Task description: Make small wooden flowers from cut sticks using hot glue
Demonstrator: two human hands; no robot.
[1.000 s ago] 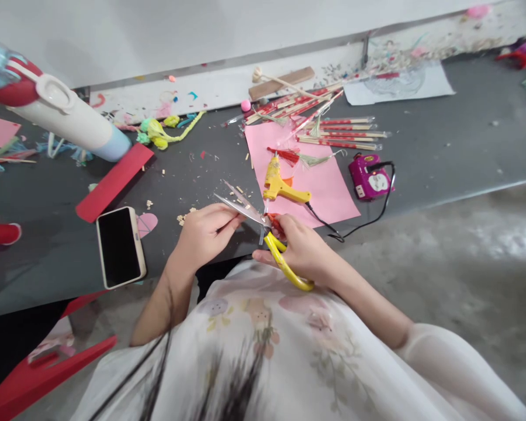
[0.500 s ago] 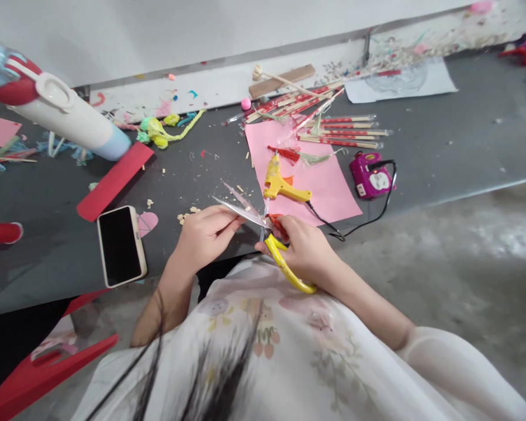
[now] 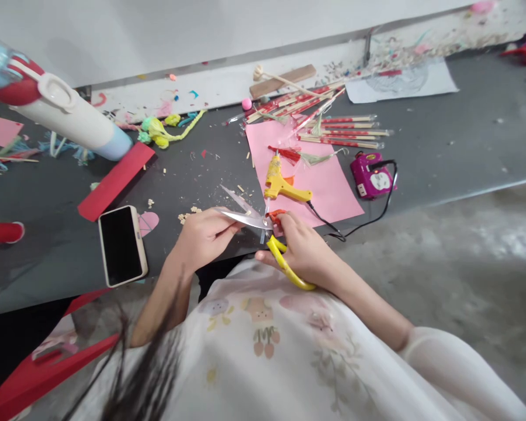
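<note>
The long dark-grey tabletop (image 3: pixel 442 137) holds loose material around the centre of the frame, which stray contact may scatter. The rectangular pink paper sheet (image 3: pixel 328 187), right of centre, could crease if the right hand (image 3: pixel 307 248) pushes forward, because that hand sits at its lower edge. The metal scissors with yellow handles (image 3: pixel 263 222) present the main hazard: the blades stand apart at frame centre and the nearer blade overlaps the left hand (image 3: pixel 206 237) in view, so careless closing may nick a fingertip. The yellow plastic glue gun (image 3: pixel 275 186) lies above the blades; the apparent translucent glue stick (image 3: pixel 267 206) at its rear, if struck, may shift it. A snag on the thin black cord (image 3: pixel 342 239) could do likewise. Grip: the right hand wraps the handles, with the pivot just left of its fingers and the blades pointing upper left. A small red-orange piece (image 3: pixel 277 215) sits at its fingertips; how it is held cannot be told. The left thumb and forefinger are drawn together beside the blades; anything pinched there is hidden. Pale wood-coloured chips (image 3: pixel 195 210) lie just above that hand.
</note>
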